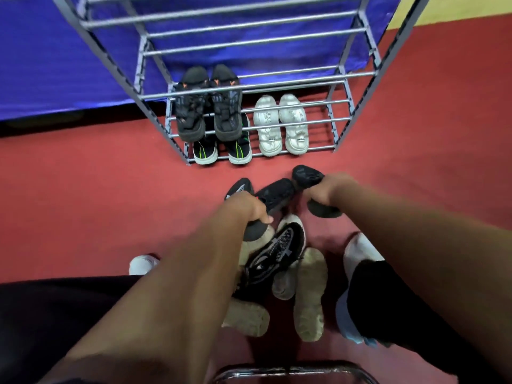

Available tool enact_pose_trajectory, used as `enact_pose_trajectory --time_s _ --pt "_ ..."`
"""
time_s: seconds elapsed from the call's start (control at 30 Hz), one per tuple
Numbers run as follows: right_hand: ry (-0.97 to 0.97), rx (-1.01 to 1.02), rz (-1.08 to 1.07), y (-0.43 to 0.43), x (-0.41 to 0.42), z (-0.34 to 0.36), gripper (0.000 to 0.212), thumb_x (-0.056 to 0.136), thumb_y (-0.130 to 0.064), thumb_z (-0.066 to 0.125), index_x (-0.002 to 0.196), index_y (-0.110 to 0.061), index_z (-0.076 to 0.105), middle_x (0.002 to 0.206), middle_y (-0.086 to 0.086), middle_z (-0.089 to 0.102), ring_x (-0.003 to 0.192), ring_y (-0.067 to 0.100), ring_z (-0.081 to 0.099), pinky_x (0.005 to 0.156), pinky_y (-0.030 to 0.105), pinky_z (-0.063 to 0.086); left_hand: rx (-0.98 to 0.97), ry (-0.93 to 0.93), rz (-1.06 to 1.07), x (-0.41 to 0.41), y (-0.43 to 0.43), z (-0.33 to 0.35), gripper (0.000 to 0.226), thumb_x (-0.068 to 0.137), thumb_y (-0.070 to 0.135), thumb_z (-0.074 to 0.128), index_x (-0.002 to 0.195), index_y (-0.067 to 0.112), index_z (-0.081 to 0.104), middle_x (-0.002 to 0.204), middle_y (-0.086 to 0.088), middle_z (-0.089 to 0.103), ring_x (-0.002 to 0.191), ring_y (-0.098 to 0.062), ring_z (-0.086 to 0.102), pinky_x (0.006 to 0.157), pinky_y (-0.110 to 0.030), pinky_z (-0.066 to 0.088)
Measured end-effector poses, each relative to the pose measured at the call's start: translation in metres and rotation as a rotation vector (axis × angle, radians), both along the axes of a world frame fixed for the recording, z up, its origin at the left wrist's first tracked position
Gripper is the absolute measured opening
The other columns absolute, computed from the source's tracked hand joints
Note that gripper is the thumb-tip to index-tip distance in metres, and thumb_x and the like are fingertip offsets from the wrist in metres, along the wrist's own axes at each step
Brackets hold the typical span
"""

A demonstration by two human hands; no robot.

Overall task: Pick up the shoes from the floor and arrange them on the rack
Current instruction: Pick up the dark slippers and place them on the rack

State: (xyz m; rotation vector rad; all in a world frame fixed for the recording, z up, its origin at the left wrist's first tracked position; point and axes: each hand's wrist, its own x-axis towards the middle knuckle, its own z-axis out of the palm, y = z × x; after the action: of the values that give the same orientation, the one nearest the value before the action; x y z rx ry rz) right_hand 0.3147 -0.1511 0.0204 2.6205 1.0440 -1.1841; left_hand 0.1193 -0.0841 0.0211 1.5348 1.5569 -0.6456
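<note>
nearest you, a chrome bar crosses the bottom edge. just past it, your feet in white shoes stand on either side of a heap on the red floor: a black mesh sneaker lies across pale shoes turned sole up, none of them sorted yet.

above the heap, you have taken one shoe per hand, which looks like a matching pair picked up together so they can go in side by side. your left hand grips a black shoe near its heel, fingers curled round it. your right hand clamps a second black shoe across its middle, fingers wrapped underneath with the tips hidden. both toes point at the rack, ready to slide in. whether the soles have cleared the floor is hard to tell. another dark shoe sits just behind your left hand.

farther off, the metal rack holds three pairs, toes inward. a green-striped pair and a white pair fill the lowest tier. a black pair with orange marks sits above on the left, so the space to its right looks like the natural slot. a blue sheet hangs behind.
</note>
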Motion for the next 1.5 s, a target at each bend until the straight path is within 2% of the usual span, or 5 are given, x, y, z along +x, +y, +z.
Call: enact_pose_trajectory --time_s 0.3,0.53,1.17,1.33,1.5 --pt "-0.06 0.176 0.104 -0.025 -0.008 0.1 0.041 0.084 -0.048 0.068 0.097 -0.01 0.073 0.094 0.011 0.069 0.085 0.029 0.063 0.073 0.032 0.052 0.219 -0.157 0.24 -0.034 -0.008 0.096 0.047 0.076 0.037 0.087 0.099 0.008 0.059 0.104 -0.011 0.064 0.1 -0.032 0.066 0.098 -0.041 0.054" --pt "-0.088 0.392 0.011 -0.022 -0.006 0.121 0.037 0.084 -0.047 0.068 0.069 -0.016 0.057 0.07 0.003 0.057 0.064 0.022 0.055 0.055 0.03 0.037 0.279 -0.351 0.533 -0.025 0.017 0.082 0.084 0.024 0.041 0.084 0.102 0.01 0.073 0.091 -0.01 0.077 0.078 -0.032 0.075 0.083 -0.051 0.062" --pt "-0.071 0.584 -0.203 0.142 0.056 0.012 0.072 0.067 -0.056 0.07 0.117 -0.005 0.056 0.116 0.015 0.065 0.105 0.034 0.068 0.088 0.043 0.059 0.688 -0.315 0.393 0.089 0.143 0.024 0.056 0.073 0.057 0.082 0.101 0.011 0.066 0.106 -0.01 0.072 0.102 -0.032 0.068 0.075 -0.032 0.049" --pt "-0.1 0.593 -0.187 0.173 0.066 -0.017 0.076 0.065 -0.059 0.056 0.112 0.001 0.062 0.109 0.019 0.066 0.097 0.034 0.067 0.084 0.039 0.06 0.68 -0.272 0.389 0.112 0.176 -0.002 0.048 0.082 0.053 0.076 0.063 0.015 0.054 0.073 -0.004 0.064 0.082 -0.029 0.067 0.067 -0.03 0.047" --pt "-0.126 0.564 -0.127 0.19 0.068 -0.031 0.062 0.084 -0.048 0.062 0.116 0.005 0.057 0.097 0.019 0.068 0.093 0.036 0.068 0.083 0.04 0.059 0.674 -0.173 0.247 0.132 0.184 -0.025 0.068 0.09 0.061 0.061 0.126 0.004 0.067 0.131 -0.02 0.062 0.117 -0.036 0.061 0.094 -0.039 0.054"
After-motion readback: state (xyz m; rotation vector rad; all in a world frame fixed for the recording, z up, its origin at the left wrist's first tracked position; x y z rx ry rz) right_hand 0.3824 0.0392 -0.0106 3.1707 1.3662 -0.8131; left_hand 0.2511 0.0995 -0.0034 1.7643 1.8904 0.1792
